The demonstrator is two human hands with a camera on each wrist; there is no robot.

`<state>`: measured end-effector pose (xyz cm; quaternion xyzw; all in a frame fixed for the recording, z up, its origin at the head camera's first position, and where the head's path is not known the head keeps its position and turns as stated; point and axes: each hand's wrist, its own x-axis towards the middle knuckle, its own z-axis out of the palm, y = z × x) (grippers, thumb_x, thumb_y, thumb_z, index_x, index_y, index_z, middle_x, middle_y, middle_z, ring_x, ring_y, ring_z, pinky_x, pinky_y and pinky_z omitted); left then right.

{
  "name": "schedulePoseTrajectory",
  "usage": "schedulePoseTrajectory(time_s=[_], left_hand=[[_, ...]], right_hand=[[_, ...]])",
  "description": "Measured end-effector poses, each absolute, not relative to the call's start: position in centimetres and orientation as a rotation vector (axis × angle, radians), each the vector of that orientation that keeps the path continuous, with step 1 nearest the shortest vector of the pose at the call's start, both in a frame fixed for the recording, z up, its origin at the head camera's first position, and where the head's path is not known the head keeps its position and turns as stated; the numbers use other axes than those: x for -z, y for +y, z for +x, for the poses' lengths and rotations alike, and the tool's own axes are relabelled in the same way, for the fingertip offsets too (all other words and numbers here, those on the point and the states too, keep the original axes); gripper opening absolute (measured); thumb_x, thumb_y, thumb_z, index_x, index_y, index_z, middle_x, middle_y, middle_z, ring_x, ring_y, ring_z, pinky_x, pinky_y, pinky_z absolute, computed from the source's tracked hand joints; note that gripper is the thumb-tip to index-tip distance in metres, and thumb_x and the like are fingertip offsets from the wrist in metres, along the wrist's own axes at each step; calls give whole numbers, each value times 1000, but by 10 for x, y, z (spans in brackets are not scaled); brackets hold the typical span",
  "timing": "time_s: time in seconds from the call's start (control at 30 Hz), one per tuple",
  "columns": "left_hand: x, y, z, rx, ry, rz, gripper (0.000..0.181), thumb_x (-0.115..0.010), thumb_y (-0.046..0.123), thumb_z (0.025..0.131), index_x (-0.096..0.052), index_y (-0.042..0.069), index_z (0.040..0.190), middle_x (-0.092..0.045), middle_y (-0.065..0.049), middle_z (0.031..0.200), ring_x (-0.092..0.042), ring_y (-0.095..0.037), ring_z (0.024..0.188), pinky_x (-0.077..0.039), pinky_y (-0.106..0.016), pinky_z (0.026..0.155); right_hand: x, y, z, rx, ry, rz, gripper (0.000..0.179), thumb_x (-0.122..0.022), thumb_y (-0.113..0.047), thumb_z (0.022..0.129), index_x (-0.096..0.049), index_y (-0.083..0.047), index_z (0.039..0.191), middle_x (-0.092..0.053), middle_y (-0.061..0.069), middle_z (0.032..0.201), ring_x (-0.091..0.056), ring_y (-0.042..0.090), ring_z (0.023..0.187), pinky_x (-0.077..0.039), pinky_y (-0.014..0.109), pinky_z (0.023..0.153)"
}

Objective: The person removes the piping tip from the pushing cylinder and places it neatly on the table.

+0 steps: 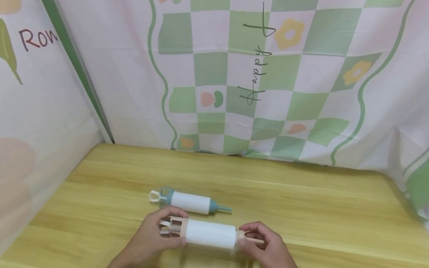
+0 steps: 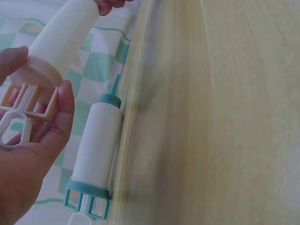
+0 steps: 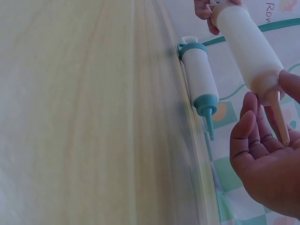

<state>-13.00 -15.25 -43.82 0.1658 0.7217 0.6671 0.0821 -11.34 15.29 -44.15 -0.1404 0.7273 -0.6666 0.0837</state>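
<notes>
From where I stand, the step in hand looks like steadying or working the peach-ended syringe (image 1: 210, 234) between two hands. Judging by that grip, the next move calls for both ends to stay in line, one hand firm while the other pushes, pulls or twists; which of these, I cannot tell.

The syringe lies crosswise, nearly level, and seems to be just clear of the table (image 1: 333, 217). The left hand (image 1: 151, 236), at its nine o'clock end, pinches the peach collar (image 2: 37, 70) between thumb and fingers, with the white handle (image 2: 21, 113) in the hollow of the palm. The right hand (image 1: 272, 254), at three o'clock, grips the peach cap (image 3: 262, 84) with thumb and fingertips; the nozzle (image 3: 278, 117) points to three o'clock over that palm.

A teal-ended syringe (image 1: 190, 202) rests on the table near the held one, toward eleven o'clock, touched by neither hand, its nozzle also pointing to three. A checked curtain (image 1: 242, 72) hangs at twelve o'clock, beyond the table's far edge.
</notes>
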Motion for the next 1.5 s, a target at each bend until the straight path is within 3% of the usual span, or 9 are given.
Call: schedulePoseTrajectory(time_s=[0.3, 0.47, 0.8, 1.5], left_hand=[[440, -154, -130, -1991, 2162, 487, 47, -80, -1, 74, -63, 3, 118, -60, -26, 115, -63, -36, 100, -59, -42, 83], [440, -154, -130, -1997, 2162, 485, 47, -80, -1, 75, -63, 3, 118, -60, -23, 115, -63, -36, 101, -58, -42, 83], [440, -153, -130, -1993, 2161, 487, 47, -80, -2, 74, -63, 3, 118, -61, -23, 115, -63, -36, 100, -59, -42, 82], [440, -154, -130, -1980, 2200, 478, 47, -80, -2, 74, -64, 4, 118, -61, -21, 114, -63, -36, 101, -59, -41, 82]], right_hand=[[444, 152, -113, 2003, 2185, -448, 39, -73, -9, 91, -56, 7, 122, -64, 23, 115, -65, 35, 105, -57, 32, 82], [442, 152, -114, 1976, 2224, -396, 38, -67, -11, 97, -53, 8, 127, -65, 20, 113, -67, 32, 98, -58, 34, 80], [440, 150, -116, 1984, 2195, -280, 29, -62, -16, 100, -61, 10, 113, -65, 16, 100, -68, 29, 89, -59, 38, 79], [442, 153, -115, 1955, 2230, -446, 33, -71, -12, 93, -58, 4, 120, -65, 21, 111, -68, 29, 93, -59, 35, 77]])
